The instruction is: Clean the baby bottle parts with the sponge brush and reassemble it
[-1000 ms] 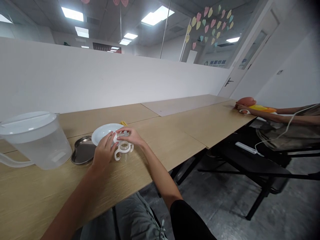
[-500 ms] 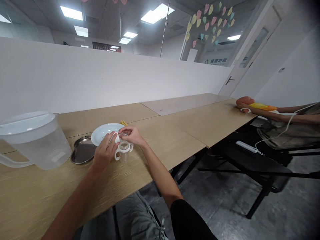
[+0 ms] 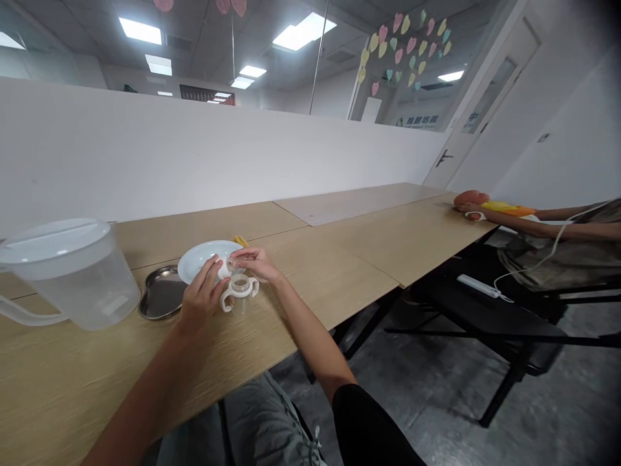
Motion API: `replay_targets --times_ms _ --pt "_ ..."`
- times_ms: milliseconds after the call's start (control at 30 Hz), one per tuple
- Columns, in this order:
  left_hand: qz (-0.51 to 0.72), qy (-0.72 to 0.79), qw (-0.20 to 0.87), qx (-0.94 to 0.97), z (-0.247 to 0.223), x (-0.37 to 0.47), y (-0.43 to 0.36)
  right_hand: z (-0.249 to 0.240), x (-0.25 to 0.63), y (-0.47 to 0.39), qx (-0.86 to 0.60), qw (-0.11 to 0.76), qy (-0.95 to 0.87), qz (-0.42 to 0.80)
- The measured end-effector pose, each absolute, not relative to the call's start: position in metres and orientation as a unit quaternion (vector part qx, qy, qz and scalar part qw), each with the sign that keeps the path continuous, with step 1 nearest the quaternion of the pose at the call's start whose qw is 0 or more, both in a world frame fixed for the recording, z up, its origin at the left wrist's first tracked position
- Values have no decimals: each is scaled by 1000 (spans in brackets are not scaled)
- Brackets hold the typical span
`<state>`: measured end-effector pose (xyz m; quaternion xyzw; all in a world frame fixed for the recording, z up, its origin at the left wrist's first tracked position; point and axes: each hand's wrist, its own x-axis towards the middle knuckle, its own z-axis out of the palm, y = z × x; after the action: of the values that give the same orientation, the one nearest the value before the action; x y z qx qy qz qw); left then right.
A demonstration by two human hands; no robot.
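My left hand (image 3: 198, 298) is closed around a small white bottle collar (image 3: 224, 268), just above the front rim of a white bowl (image 3: 191, 255). Against the collar's right side, my right hand (image 3: 259, 264) pinches a small clear piece that looks like a bottle teat (image 3: 233, 263). The fingers partly cover both parts. Right below my hands, a clear baby bottle with white side handles (image 3: 240, 288) stands upright on the table, its mouth uncovered.
A lidded plastic pitcher (image 3: 82, 278) stands at left beside a metal kidney dish (image 3: 162, 294). Something yellow (image 3: 240, 241) lies behind the bowl. Far right, another person's arms (image 3: 528, 223) hold a baby doll (image 3: 473, 199). A power strip (image 3: 478, 286) rests on a black chair.
My fingers have shifted slightly around the collar, which shows more fully now. The clear piece stays in my right fingers. The bottle has not moved on the table.
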<state>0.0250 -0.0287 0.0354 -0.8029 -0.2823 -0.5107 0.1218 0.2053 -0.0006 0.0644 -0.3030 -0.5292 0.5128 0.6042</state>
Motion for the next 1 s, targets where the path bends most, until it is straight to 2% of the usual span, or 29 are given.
replay_targets --times_ms 133,233,333,500,733,1000 --pt "-541 -315 88 -775 40 25 -31 65 213 7 -263 641 -464 552" --pt "-551 -382 62 -740 44 21 -26 63 223 17 -285 689 -438 502" --pt "-531 -433 35 -728 40 13 -15 55 228 27 -341 694 -472 424" --pt "-450 -496 53 -741 26 5 -3 35 227 43 -423 631 -560 331" --pt "-353 -555 61 -751 26 6 -8 25 229 47 -504 544 -657 139" --pt "-344 -546 64 -761 25 6 -11 25 226 39 -589 423 -689 8"
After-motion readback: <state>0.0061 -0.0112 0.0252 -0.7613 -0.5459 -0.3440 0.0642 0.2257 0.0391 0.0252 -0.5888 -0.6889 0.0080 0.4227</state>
